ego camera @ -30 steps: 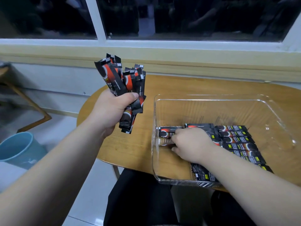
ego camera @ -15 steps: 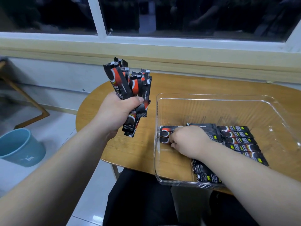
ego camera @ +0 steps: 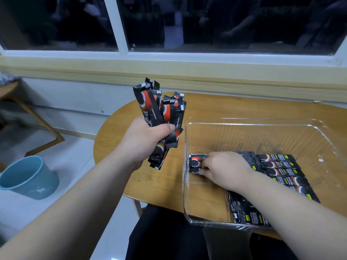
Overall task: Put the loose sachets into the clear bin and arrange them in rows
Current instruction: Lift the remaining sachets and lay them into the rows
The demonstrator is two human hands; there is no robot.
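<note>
My left hand [ego camera: 144, 139] grips a bunch of black-and-red sachets [ego camera: 161, 113], held upright above the table to the left of the clear bin [ego camera: 253, 121]. Inside the bin my right hand [ego camera: 225, 169] rests palm down near the left wall, its fingertips on two sachets [ego camera: 195, 161] lying side by side on the floor. A row of several sachets [ego camera: 281, 171] lies flat to the right of that hand. More sachets [ego camera: 242, 209] lie under my forearm at the bin's near wall.
The bin stands on a round wooden table [ego camera: 150, 184] below a windowsill [ego camera: 187, 72]. A blue bucket [ego camera: 28, 177] stands on the floor at the left, beside a wooden chair leg [ego camera: 43, 124]. My dark-clothed lap [ego camera: 161, 233] is under the table's near edge.
My left hand with its bunch has drifted a little right, toward the bin. My right hand stays on the sachets by the bin's left wall, shifting slightly.
</note>
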